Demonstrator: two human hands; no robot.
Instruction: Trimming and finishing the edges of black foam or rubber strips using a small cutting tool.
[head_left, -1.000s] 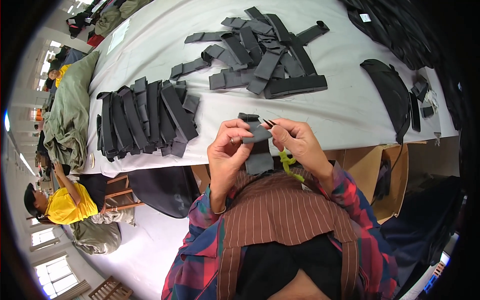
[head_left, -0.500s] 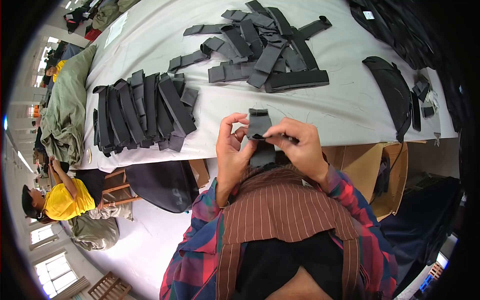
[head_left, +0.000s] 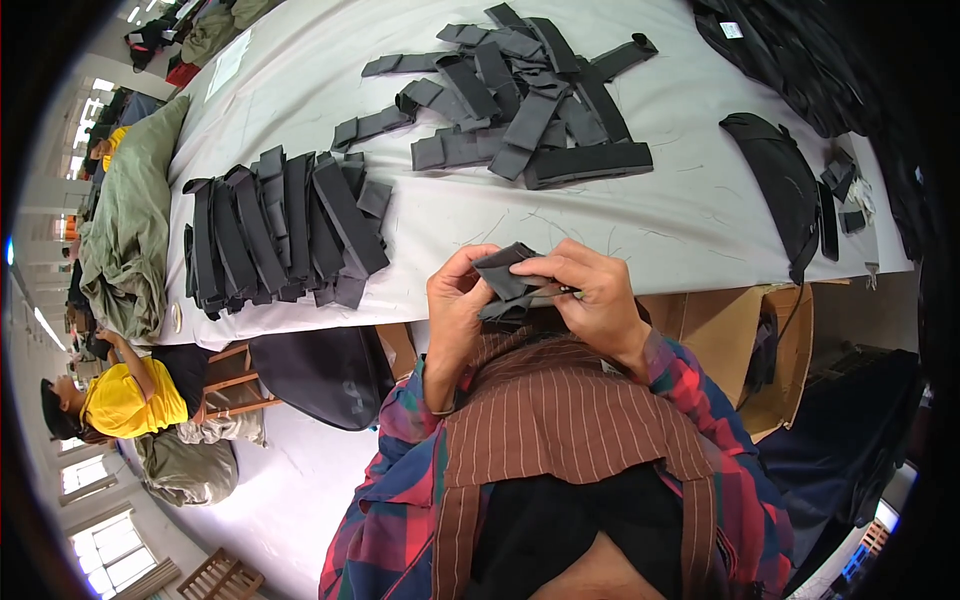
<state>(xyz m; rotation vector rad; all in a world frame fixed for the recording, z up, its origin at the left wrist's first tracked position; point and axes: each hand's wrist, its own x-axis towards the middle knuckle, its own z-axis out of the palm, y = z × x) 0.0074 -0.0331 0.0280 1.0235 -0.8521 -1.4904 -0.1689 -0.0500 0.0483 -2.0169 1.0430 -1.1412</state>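
Observation:
Close to my body, at the table's near edge, a dark grey fabric strip (head_left: 495, 268) is bunched between my hands. My left hand (head_left: 453, 315) is closed, pinching the strip's left side between thumb and fingers. My right hand (head_left: 607, 308) is closed too, its fingertips pressing on the strip's right side. A thin, dark-tipped tool (head_left: 563, 291) lies in the right fingers; its exact kind is unclear. The strip's lower end is partly hidden by the fingers. Beyond them lies a loose pile of similar dark strips (head_left: 590, 165).
Left on the white-covered table (head_left: 440, 215) is a neat row of dark strips (head_left: 297, 215). A black curved fabric piece (head_left: 775, 185) and black fabric (head_left: 800, 70) lie right. Below stands a cardboard box (head_left: 790, 375). A person in yellow (head_left: 135, 400) is far left.
The strip, stretched out and hanging before, is now folded and bunched between my hands. My right fingers have moved onto its upper part, and the thin tool shows more clearly.

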